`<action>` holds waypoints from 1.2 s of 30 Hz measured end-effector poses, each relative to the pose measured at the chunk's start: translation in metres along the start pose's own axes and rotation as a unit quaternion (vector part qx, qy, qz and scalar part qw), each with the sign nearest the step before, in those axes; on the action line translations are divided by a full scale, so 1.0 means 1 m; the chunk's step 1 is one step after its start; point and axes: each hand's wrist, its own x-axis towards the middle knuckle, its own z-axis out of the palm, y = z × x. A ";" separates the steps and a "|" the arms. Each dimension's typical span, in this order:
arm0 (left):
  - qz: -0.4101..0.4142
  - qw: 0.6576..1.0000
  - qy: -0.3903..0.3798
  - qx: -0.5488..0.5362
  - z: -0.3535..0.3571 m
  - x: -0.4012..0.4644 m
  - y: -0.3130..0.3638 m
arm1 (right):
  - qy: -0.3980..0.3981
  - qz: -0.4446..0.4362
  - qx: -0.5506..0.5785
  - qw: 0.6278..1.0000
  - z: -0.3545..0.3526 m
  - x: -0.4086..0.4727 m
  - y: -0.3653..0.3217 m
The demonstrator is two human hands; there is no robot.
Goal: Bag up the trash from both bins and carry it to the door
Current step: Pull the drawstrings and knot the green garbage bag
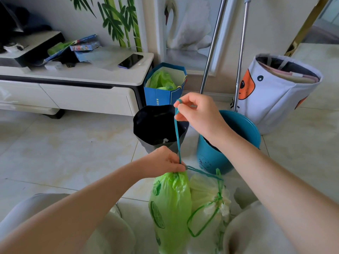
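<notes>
A bright green trash bag (169, 208) with lime prints hangs low between my knees, its neck cinched. My left hand (162, 162) pinches that neck. My right hand (198, 114) is raised above it and holds the teal drawstring (177, 132) stretched upward, looped round a finger. A second, pale yellow-green bag (207, 195) with a tied green drawstring rests to the right of it on the floor. Behind stand a dark bin (159, 129) lined with a black bag and a teal bin (216, 154), partly hidden by my right forearm.
A blue paper gift bag (165, 96) holding green plastic stands by the white TV cabinet (77, 88), which carries a phone (130, 60) and boxes. Two metal poles (240, 61) lean on the wall. A white fabric basket (275, 92) sits at right. The floor is pale tile.
</notes>
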 end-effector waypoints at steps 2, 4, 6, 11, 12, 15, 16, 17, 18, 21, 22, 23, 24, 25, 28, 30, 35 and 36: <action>-0.015 0.999 0.019 -0.023 -0.001 0.001 -0.005 | -0.011 0.042 0.070 0.997 0.000 0.002 0.002; -0.036 0.997 0.036 -0.050 -0.004 0.000 -0.006 | -0.016 0.086 0.069 0.994 -0.003 0.004 0.007; -0.048 0.994 0.052 -0.088 -0.007 -0.002 -0.005 | -0.042 0.126 -0.010 0.991 -0.008 0.003 0.015; -0.053 0.989 0.072 -0.118 -0.012 -0.003 -0.011 | -0.310 0.131 -0.300 0.892 -0.008 -0.015 0.035; -0.052 0.989 0.074 -0.120 -0.012 -0.004 -0.013 | -0.348 0.139 -0.308 0.874 -0.006 -0.019 0.036; -0.052 0.989 0.067 -0.123 -0.013 -0.006 -0.017 | -0.368 0.142 -0.316 0.863 -0.003 -0.028 0.042; -0.052 0.988 0.062 -0.130 -0.013 -0.007 -0.017 | -0.357 0.129 -0.321 0.868 -0.004 -0.029 0.044; -0.055 0.988 0.055 -0.136 -0.013 -0.007 -0.017 | -0.344 0.118 -0.321 0.874 -0.005 -0.029 0.046; -0.061 0.987 0.051 -0.138 -0.014 -0.007 -0.017 | -0.333 0.112 -0.314 0.882 -0.007 -0.030 0.046; -0.087 0.987 0.032 -0.128 -0.014 -0.009 -0.019 | -0.332 0.119 -0.277 0.894 -0.009 -0.035 0.048; -0.095 0.987 0.025 -0.127 -0.013 -0.009 -0.019 | -0.343 0.133 -0.258 0.893 -0.009 -0.037 0.049; -0.102 0.986 0.020 -0.129 -0.013 -0.009 -0.019 | -0.359 0.156 -0.230 0.891 -0.009 -0.040 0.049; -0.108 0.984 0.019 -0.138 -0.013 -0.009 -0.019 | -0.373 0.184 -0.195 0.888 -0.010 -0.042 0.049; -0.112 0.981 0.019 -0.155 -0.013 -0.009 -0.019 | -0.379 0.215 -0.160 0.886 -0.010 -0.043 0.050; -0.117 0.976 0.023 -0.184 -0.016 -0.006 -0.021 | -0.323 0.256 -0.121 0.903 -0.012 -0.043 0.059; -0.112 0.975 0.021 -0.190 -0.018 -0.005 -0.022 | -0.268 0.229 -0.147 0.924 -0.009 -0.042 0.072; -0.092 0.979 0.012 -0.182 -0.016 -0.006 -0.018 | -0.277 0.189 -0.121 0.934 0.014 -0.049 0.095; -0.086 0.980 0.009 -0.179 -0.017 -0.007 -0.018 | -0.275 0.182 -0.110 0.938 0.019 -0.050 0.095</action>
